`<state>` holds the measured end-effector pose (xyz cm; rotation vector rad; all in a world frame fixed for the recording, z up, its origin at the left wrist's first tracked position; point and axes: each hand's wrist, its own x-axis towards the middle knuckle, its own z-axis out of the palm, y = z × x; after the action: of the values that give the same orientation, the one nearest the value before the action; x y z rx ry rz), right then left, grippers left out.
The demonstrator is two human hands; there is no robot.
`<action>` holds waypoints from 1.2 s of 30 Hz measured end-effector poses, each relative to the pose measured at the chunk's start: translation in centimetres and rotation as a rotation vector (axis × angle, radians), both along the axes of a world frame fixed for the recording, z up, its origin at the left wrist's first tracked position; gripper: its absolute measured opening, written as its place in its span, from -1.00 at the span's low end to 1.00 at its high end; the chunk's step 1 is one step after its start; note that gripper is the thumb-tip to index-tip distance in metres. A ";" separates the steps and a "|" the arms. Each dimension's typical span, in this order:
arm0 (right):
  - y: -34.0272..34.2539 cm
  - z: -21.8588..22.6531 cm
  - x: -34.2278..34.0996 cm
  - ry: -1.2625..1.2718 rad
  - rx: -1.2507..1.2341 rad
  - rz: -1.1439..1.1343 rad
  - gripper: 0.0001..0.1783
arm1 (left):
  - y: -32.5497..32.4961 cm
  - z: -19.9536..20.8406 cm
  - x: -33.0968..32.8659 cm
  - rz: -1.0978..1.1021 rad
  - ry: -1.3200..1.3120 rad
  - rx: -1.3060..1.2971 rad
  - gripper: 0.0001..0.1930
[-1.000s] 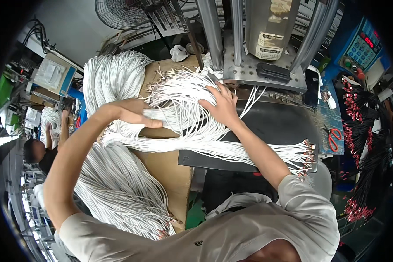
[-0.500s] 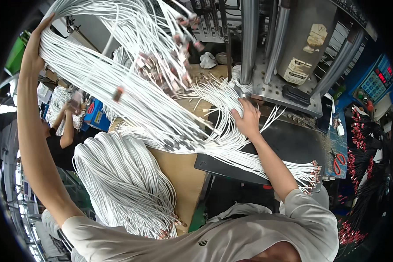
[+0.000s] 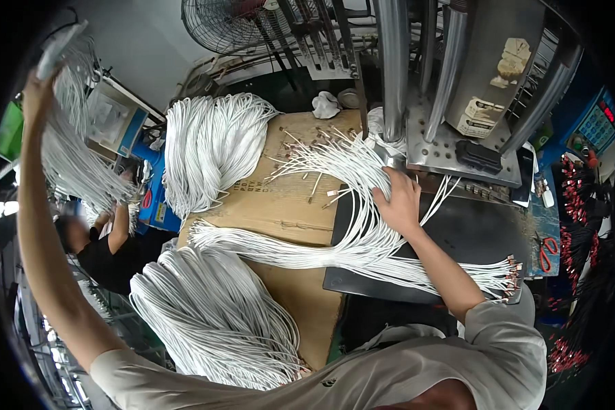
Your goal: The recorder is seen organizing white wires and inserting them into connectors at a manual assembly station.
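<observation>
Left and right hands are set well apart in the head view. The left hand [image 3: 39, 89] is high at the far left, its arm nearly straight and stretched up and outward from the sleeve. It is closed around the top of a hanging bundle of white cables [image 3: 75, 154], which drops beside the forearm; hand and bundle are somewhat blurred, so the exact finger placement cannot be told.

The right hand [image 3: 400, 205] is low, near the middle of the view, with the elbow bent and the forearm slanting up and leftward from the sleeve. It lies palm down on loose white cables [image 3: 359, 181], fingers extended and thumb set apart, without closing around them. These cables fan leftward over a sheet of cardboard [image 3: 287, 215] and partly over a black board [image 3: 482, 236], on which a long white strand bundle [image 3: 444, 268] lies under the forearm.

On the cardboard rest a coiled white bundle [image 3: 215, 150], farther off, and a folded white bundle [image 3: 212, 314], nearer the body. Metal posts [image 3: 393, 75] stand just beyond the right hand.
</observation>
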<state>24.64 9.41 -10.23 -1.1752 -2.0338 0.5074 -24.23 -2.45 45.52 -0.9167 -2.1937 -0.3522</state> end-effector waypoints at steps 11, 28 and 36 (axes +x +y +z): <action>0.0 -0.9 -0.4 -0.019 0.068 -0.034 -0.38 | 5.4 -29.6 -11.1 -0.478 -0.207 -0.682 -0.40; -8.4 6.0 31.5 -0.844 0.026 0.369 -0.04 | -0.4 -49.6 47.2 -1.561 -0.195 -0.607 -0.60; -8.3 2.4 38.1 -0.729 0.086 0.258 -0.18 | 8.5 -54.5 42.0 -1.261 -0.467 -0.530 -0.58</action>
<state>62.69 1.09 -7.82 -1.1513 -2.8185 0.0993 17.76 6.04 -8.98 -2.6973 -1.7960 -0.5954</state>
